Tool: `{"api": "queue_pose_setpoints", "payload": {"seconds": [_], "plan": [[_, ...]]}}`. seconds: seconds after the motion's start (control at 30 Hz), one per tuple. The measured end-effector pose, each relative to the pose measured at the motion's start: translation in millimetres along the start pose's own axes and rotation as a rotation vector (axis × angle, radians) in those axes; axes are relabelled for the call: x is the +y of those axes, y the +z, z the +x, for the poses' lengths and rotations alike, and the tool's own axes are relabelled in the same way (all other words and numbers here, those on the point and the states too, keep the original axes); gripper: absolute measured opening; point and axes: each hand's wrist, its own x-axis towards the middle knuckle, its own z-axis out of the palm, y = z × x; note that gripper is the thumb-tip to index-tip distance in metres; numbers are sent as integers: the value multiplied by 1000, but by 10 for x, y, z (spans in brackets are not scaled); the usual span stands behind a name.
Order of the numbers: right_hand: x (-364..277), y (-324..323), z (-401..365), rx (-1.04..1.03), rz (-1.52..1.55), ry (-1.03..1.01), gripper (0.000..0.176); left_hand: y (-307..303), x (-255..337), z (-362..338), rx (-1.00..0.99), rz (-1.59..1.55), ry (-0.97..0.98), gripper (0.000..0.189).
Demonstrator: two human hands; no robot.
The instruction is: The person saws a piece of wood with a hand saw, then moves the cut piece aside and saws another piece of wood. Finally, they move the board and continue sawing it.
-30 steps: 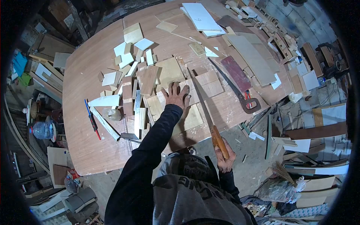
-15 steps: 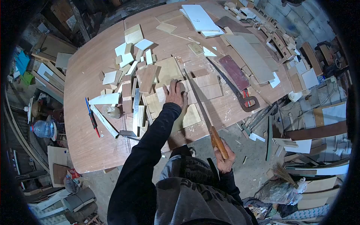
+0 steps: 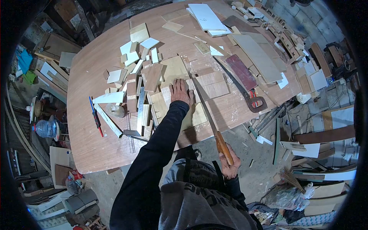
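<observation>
Head view: littered table (image 3: pixel 81 130), grey floor (image 3: pixel 255 172).

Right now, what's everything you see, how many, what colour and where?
Table: one, brown, middle
Pale boards: several, cream, on table
Handsaw: one, grey and orange, over pale boards
Dark saw: one, blackish, table's right
Slab: one, maroon, beside dark saw
Panels: at least two, white, table's far side
Offcuts: many, white and brown, table's left
Slim tool: one, blue and red, table's left
Bottle: one, bluish, left of table
Floor scraps: many, mixed, right
Left grip: one, dark sleeve, on pale boards
Right grip: one, dark sleeve, holding handsaw
</observation>
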Motion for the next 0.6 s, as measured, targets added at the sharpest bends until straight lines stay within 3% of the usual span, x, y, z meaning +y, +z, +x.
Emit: {"api": "queue_pose_setpoints", "payload": {"seconds": [0.07, 0.17, 0.27, 0.47, 0.6], "plan": [[-12, -15, -24, 0, -13, -10, 42, -7, 9, 24, -71, 60, -33, 67], [-47, -40, -72, -36, -47, 67, 44, -1, 35, 48, 2, 60, -29, 63], [-53, -13, -119, 8, -73, -7, 44, -52, 58, 118, -25, 44, -50, 55], [-176, -13, -199, -14, 64, 169, 39, -15, 57, 150, 30, 41, -47, 41], [-110, 46, -150, 10, -95, -28, 40, 14, 50, 146, 62, 92, -28, 41]]}}
